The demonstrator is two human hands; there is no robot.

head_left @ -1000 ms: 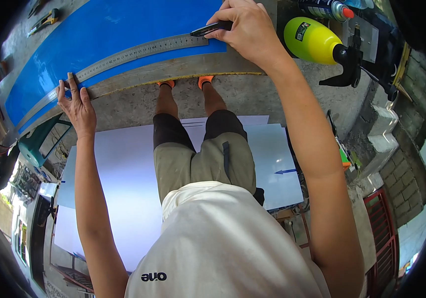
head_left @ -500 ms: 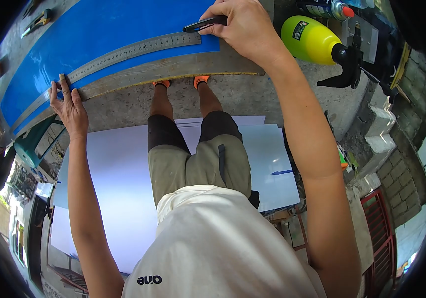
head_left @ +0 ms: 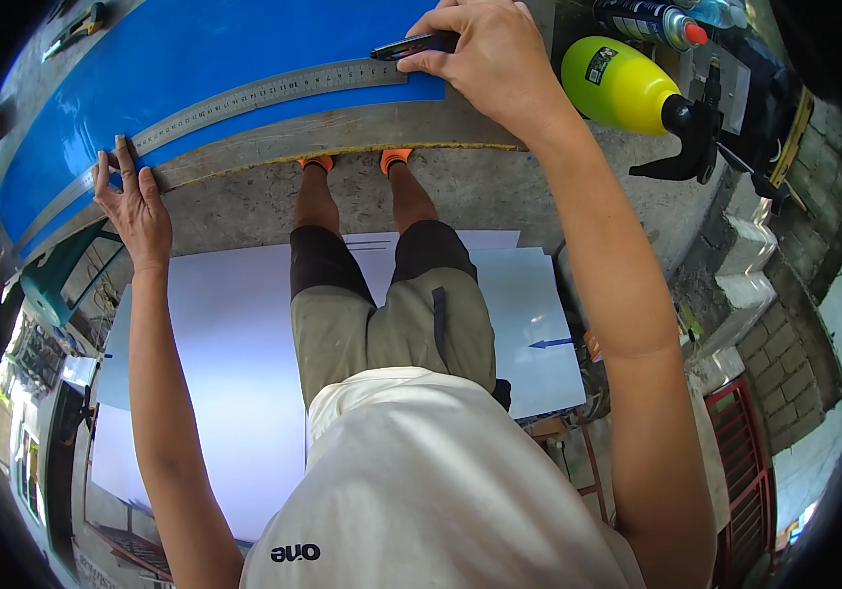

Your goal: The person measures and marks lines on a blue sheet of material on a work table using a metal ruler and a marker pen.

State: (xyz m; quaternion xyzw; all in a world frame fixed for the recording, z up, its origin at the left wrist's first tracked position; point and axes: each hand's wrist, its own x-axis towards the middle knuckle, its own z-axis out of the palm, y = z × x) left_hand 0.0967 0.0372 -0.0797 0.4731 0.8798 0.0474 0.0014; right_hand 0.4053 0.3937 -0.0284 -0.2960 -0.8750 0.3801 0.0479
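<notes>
A long steel ruler lies along the near edge of a blue sheet on the worktable. My left hand rests with fingers spread, its fingertips pressing the ruler toward its left part. Near the ruler's right end, my right hand is closed around a slim black pen-like tool. The tool's tip points left, just above the ruler's far edge; its exact kind I cannot tell.
A yellow-green spray bottle with a black trigger lies right of my right hand, beside a red-nozzled spray can. A cutter sits at the far left. Behind me are large white sheets; a green stool stands under the table's left end.
The view has shifted slightly. Both hands, the ruler and the black tool keep nearly the same places relative to the blue sheet.
</notes>
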